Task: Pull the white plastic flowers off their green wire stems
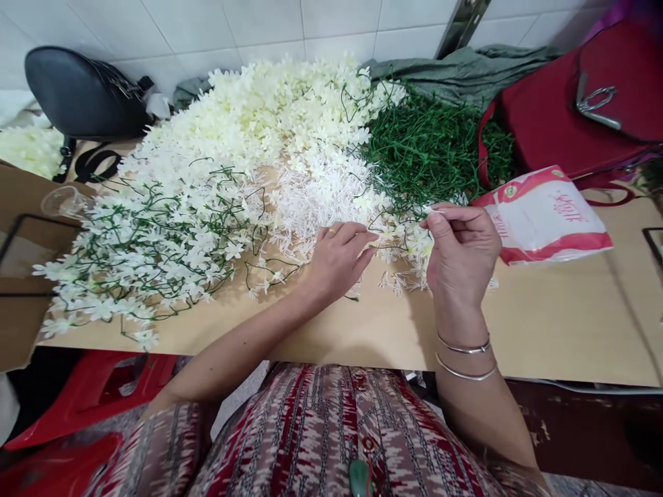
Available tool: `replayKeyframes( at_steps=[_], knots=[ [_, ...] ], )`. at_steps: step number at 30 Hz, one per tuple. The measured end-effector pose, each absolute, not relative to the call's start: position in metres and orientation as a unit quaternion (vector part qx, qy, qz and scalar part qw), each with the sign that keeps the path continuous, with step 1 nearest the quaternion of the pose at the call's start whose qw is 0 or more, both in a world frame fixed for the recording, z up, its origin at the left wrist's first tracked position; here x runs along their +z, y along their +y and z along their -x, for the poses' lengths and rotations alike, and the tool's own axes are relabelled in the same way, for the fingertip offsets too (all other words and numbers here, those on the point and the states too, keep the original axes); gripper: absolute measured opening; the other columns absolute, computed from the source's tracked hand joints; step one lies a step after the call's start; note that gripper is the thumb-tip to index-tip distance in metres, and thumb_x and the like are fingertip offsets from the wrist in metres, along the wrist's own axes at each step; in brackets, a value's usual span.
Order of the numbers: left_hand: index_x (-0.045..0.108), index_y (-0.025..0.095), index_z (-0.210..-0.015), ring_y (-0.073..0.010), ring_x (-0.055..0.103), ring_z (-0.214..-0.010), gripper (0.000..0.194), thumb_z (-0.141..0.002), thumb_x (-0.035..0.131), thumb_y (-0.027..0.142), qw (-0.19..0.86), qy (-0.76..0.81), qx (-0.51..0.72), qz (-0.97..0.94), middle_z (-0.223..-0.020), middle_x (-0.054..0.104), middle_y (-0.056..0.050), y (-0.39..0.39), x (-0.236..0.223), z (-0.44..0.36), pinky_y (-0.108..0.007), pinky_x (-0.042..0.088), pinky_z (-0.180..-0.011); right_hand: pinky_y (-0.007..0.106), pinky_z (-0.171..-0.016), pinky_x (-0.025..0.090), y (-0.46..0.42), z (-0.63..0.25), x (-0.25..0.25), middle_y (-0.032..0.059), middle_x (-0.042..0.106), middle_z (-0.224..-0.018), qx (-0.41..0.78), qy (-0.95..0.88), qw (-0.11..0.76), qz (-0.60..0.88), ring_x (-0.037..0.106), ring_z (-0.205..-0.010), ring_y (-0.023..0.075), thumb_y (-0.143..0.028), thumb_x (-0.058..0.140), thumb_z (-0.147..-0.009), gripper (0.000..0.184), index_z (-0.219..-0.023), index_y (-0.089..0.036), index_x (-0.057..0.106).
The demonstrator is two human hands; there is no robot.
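My left hand (339, 259) rests on the wooden table (549, 324), its fingers pinched together on a thin green stem (387, 243) among loose white flowers. My right hand (460, 248) is raised beside it, thumb and fingers pinched on a small white artificial flower (434, 209) at the stem's end. A big heap of white artificial flowers (269, 131) covers the table behind both hands. Finished sprigs of flowers on green stems (150, 255) lie to the left. A pile of bare green stems (429, 148) sits at the back right.
A red-and-white plastic bag (549, 217) lies right of my right hand. A red bag (580, 110) stands at the back right, a black bag (83, 93) at the back left. A clear plastic cup (65, 201) and cardboard (21, 276) are at the left edge.
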State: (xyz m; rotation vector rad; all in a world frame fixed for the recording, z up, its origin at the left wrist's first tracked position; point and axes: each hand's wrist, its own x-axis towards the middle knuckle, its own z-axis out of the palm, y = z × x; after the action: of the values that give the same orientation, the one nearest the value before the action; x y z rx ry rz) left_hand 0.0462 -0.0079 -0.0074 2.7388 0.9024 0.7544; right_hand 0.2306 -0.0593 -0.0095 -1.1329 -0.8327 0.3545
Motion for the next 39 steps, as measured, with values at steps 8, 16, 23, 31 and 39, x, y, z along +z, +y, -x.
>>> replayKeyframes(
  at_steps=[8, 16, 23, 31, 39],
  knots=[
    [0.072, 0.021, -0.105, -0.0279, 0.063, -0.113, 0.011, -0.101, 0.063, 0.027, 0.078, 0.339, 0.156, -0.924, -0.115, 0.074, -0.006, 0.022, -0.009, -0.097, -0.041, 0.040, -0.092, 0.035, -0.072, 0.054, -0.055, -0.229, -0.007, 0.0007, 0.075, -0.090, 0.170, -0.351, 0.775, 0.497, 0.068, -0.078, 0.0158, -0.020, 0.083, -0.078, 0.015, -0.082, -0.023, 0.069],
    [0.064, 0.018, -0.085, -0.0156, 0.069, -0.085, 0.011, -0.092, 0.070, 0.026, 0.411, 0.358, 0.423, -0.724, -0.097, 0.076, -0.005, 0.015, -0.011, -0.074, -0.030, 0.050, -0.078, 0.035, -0.078, 0.056, -0.061, -0.222, -0.003, 0.0009, 0.073, -0.088, 0.204, -0.399, 0.738, 0.504, 0.070, -0.088, 0.0182, -0.018, 0.080, -0.079, 0.012, -0.081, -0.023, 0.070],
    [0.067, 0.018, -0.082, -0.0118, 0.069, -0.076, 0.034, -0.077, 0.087, 0.044, 0.647, 0.348, 0.427, -0.528, -0.079, 0.074, 0.000, 0.001, -0.005, -0.065, -0.026, 0.053, -0.077, 0.035, -0.081, 0.054, -0.065, -0.203, -0.001, 0.0006, 0.070, -0.085, 0.216, -0.446, 0.697, 0.518, 0.067, -0.088, 0.0177, -0.014, 0.079, -0.079, 0.013, -0.079, -0.024, 0.069],
    [0.070, 0.018, -0.084, -0.0133, 0.070, -0.088, 0.030, -0.082, 0.085, 0.044, 0.628, 0.293, 0.444, -0.568, -0.094, 0.076, -0.003, -0.006, -0.011, -0.065, -0.030, 0.054, -0.087, 0.036, -0.078, 0.054, -0.065, -0.200, -0.005, -0.0010, 0.070, -0.081, 0.187, -0.467, 0.657, 0.562, 0.066, -0.081, 0.0171, -0.019, 0.077, -0.083, 0.012, -0.079, -0.024, 0.067],
    [0.070, 0.019, -0.085, -0.0124, 0.067, -0.082, 0.026, -0.085, 0.082, 0.042, 0.620, 0.309, 0.435, -0.576, -0.089, 0.075, -0.002, -0.007, -0.015, -0.066, -0.027, 0.052, -0.080, 0.034, -0.073, 0.053, -0.067, -0.191, -0.004, -0.0026, 0.068, -0.075, 0.170, -0.444, 0.672, 0.567, 0.064, -0.073, 0.0158, -0.016, 0.077, -0.083, 0.016, -0.077, -0.025, 0.065]
  ],
)
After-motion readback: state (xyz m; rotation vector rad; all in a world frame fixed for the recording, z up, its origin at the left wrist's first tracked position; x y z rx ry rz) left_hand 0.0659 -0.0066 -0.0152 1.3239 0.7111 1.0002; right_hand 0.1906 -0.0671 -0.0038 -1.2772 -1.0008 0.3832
